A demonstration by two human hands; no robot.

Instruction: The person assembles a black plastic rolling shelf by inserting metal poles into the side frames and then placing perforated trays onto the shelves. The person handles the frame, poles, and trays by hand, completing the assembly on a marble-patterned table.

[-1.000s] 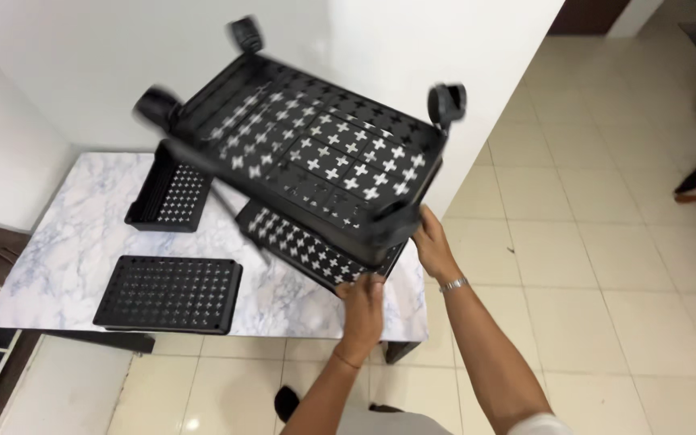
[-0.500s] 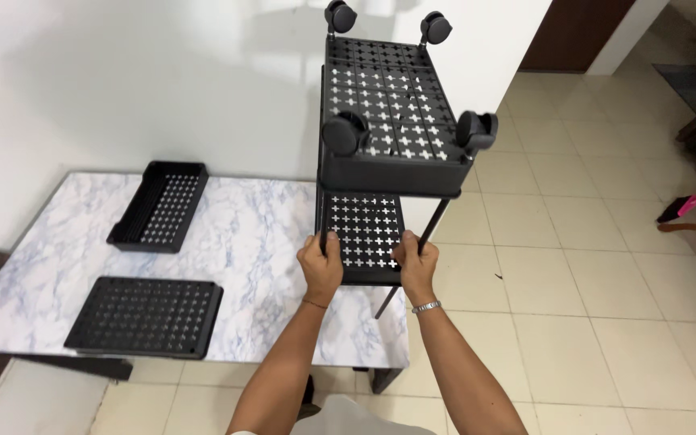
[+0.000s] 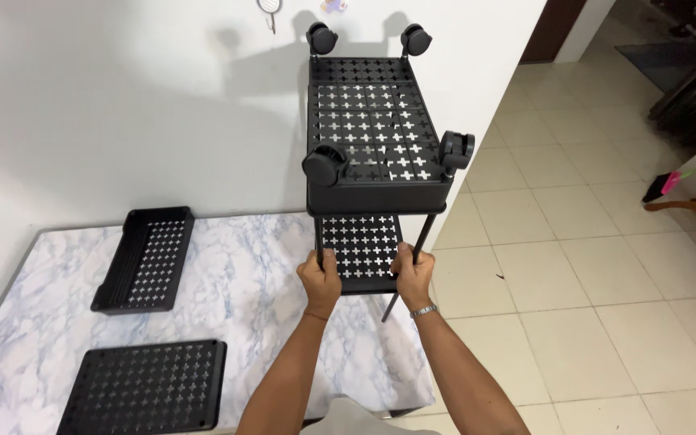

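Black wheeled cart (image 3: 376,153), turned upside down with its four casters up, is held above the near right end of a marble-patterned desk (image 3: 235,274). Both hands close in a full grip on the cart's lower perforated shelf: the left hand (image 3: 320,282) wraps the left edge, the right hand (image 3: 412,276), a bracelet at its wrist, wraps the right edge beside a thin black pole. Left of the cart, on the desk, a deep black tray (image 3: 145,258) lies near the white wall; a flat perforated black panel (image 3: 148,387) lies nearer the person, apart from it.
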